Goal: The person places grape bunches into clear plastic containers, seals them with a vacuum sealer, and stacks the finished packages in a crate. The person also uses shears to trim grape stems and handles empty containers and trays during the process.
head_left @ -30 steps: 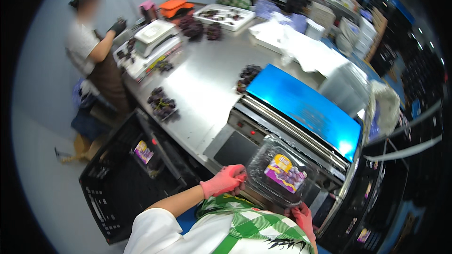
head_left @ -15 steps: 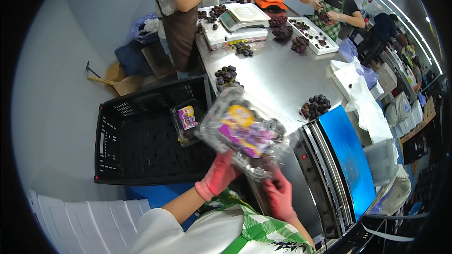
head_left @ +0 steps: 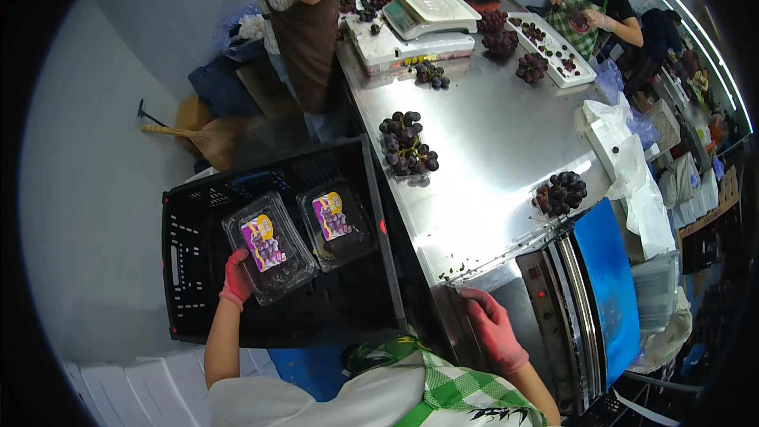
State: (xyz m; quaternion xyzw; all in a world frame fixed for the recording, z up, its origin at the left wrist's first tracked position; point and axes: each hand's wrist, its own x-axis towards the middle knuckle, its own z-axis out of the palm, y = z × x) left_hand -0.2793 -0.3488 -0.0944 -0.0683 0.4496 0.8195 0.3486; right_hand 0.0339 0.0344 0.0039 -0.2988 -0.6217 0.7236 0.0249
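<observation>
The left hand, nearer by far, was bent around the left long side of a clear box, thumb and fingers partly closed on it, though the underside of the grip was hidden. The box lay just right of that hand in the black crate, long axis running from far left to near right, close beside a second box. The right hand hung half open by the table, nothing visible in it.
</observation>
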